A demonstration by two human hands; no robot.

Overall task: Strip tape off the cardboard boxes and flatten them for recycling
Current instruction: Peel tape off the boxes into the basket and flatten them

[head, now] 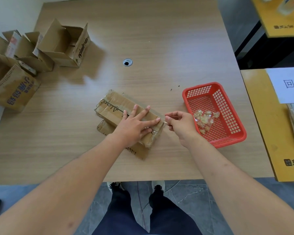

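Legs in dark trousers and dark shoes stand at the near edge of the counter [159,39]; both bare forearms reach forward over it.

Left hand [134,126]: fingers straight and spread, palm pressing flat on the top flattened box [115,106], holding it down. Right hand [178,123]: thumb and forefinger pinched on the end of a clear tape strip [163,118] at the box's right edge; other fingers loosely curled. A second flattened box [136,151] lies under the first, near centre of counter.

Step judged: peeling tape off the flattened box. To do well: keep the left palm close to the peel line so the card does not lift; pull low and steady along the strip's length, not upward, so the tape comes away whole and does not tear the paper face. Red basket [227,131] just right of the hand already holds crumpled tape scraps [204,118]; the strip presumably goes there.

Three open boxes [61,46] stand at far left, still unflattened, so the task looks partly done.

Writing: "Alan"-like script on the top box, uncertain. Blue Chinese characters on the nearest left box [15,89]. "isimip"-like print on the far open box, partly cut off. White sheet [287,83] at right reads "回收". Small black print on the lower box, too small to read.
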